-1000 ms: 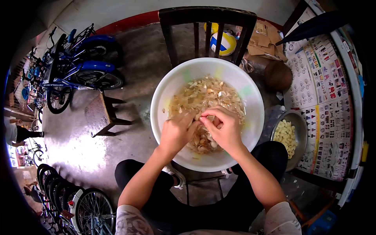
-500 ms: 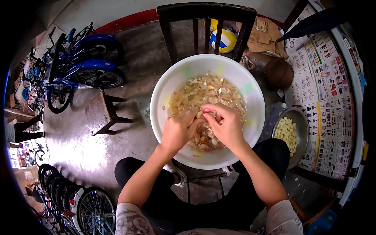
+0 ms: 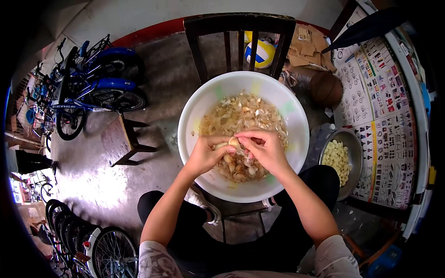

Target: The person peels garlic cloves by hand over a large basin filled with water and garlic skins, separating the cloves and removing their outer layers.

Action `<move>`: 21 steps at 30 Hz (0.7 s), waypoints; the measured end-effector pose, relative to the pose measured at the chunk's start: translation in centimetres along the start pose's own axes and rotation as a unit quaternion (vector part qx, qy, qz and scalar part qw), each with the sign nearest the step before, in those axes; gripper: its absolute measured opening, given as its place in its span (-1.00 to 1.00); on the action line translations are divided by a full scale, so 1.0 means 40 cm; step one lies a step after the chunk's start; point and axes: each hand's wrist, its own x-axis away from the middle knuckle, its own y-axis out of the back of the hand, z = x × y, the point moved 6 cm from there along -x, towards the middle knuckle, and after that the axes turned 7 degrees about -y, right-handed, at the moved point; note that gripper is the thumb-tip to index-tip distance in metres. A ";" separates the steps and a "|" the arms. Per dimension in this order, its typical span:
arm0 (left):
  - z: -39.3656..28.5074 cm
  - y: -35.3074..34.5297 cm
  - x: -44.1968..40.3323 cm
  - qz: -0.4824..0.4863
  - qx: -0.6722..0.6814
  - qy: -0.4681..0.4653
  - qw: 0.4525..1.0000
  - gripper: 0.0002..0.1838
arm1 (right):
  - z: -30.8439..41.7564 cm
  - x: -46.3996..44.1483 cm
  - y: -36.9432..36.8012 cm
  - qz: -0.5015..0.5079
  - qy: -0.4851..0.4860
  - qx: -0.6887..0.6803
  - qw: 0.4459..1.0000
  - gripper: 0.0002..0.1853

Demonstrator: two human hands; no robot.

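Observation:
A large white basin (image 3: 194,109) holds water with garlic cloves and loose skins (image 3: 250,111). Above its near half, my left hand (image 3: 206,153) is closed on a garlic clove (image 3: 234,142) held up between thumb and fingers. My right hand (image 3: 263,147) meets it from the right, its fingertips pinched at the side of the clove; whether they grip the clove or a bit of skin is too small to tell. Right of the basin, a metal bowl (image 3: 356,160) contains peeled cloves (image 3: 337,160).
Behind the basin stands a dark wooden chair (image 3: 238,21), with a volleyball (image 3: 260,53) beyond. A basketball (image 3: 326,89) lies at the right, near a printed poster (image 3: 389,125). Left are a wooden stool (image 3: 121,140) and bicycles (image 3: 113,90). Another person's legs (image 3: 34,162) show far left.
The clove now shows more clearly between my fingers, and my left hand has turned slightly, its fingers more stretched. The view has shifted a little. The person at far left has moved.

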 end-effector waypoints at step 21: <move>0.121 -0.033 0.014 -0.155 0.479 0.276 0.819 -0.66 | -0.064 -0.004 -0.046 0.050 -0.129 -0.087 0.987 -0.46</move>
